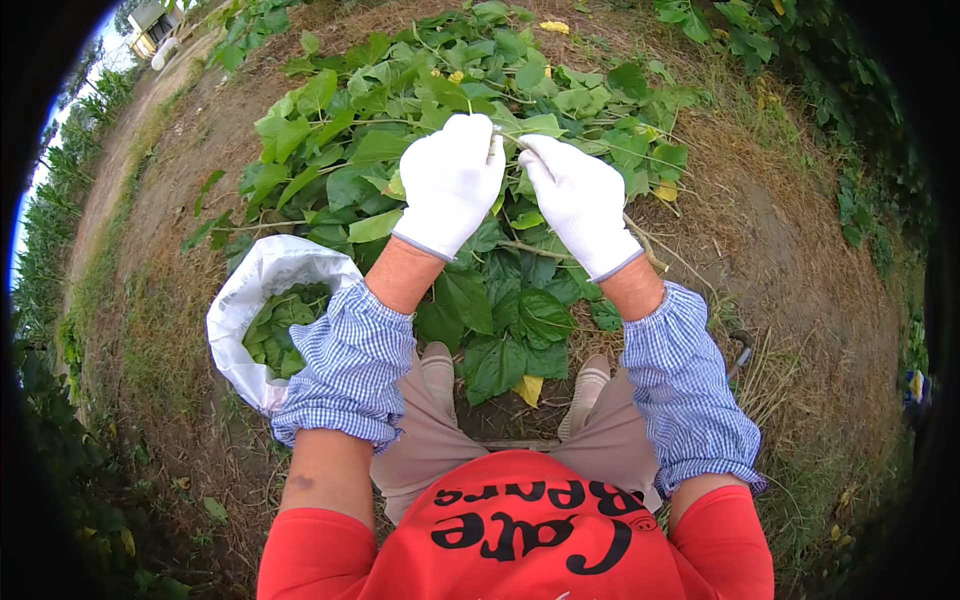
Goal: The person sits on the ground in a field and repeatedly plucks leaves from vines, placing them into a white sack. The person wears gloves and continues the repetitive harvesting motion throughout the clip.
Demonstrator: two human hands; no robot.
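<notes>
My left hand [452, 180] and my right hand [574, 196] wear white knitted gloves and are raised over a heap of cut leafy branches [517, 296]. Between them runs a thin green stem [511, 139], pinched at the fingertips of both hands. Green leaves spread around and beyond the left fingertips; which of them belong to this stem I cannot tell. To the left, partly behind my checked sleeve cover, stands a white plastic sack [238, 300] with its mouth rolled open. Picked green leaves [281, 330] lie inside it.
My feet rest at the near edge of the heap. A tool with a curved dark handle [741, 351] lies on the ground at right, beside dry straw [772, 382]. Leafy plants [847, 97] border the right side. A dirt path [112, 180] runs along the left.
</notes>
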